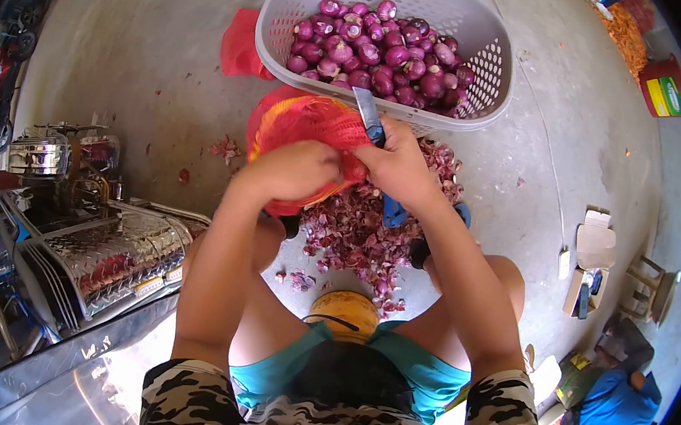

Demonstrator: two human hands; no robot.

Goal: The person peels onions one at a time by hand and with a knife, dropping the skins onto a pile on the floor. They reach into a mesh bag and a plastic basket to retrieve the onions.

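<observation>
A red mesh bag (292, 120) with an orange-yellow edge hangs between my hands. My left hand (303, 171) lies over the bag with its fingers curled, blurred and partly hidden in the mesh. My right hand (399, 165) holds a knife (370, 114), its blade pointing up toward the basket, and touches the bag's right side. Just beyond is a grey plastic basket (495, 79) of peeled purple onions (390, 52). Onion skins (361, 252) are heaped on the floor beneath my hands, with a blue object (394, 212) partly covered there.
Another red mesh piece (244, 45) lies left of the basket. A shiny metal sidecar (117, 247) stands at the left. At the right are a cable (551, 147), an open cardboard box (585, 292), a wooden stool (649, 291), a red bucket (667, 89) and a person in blue (614, 411).
</observation>
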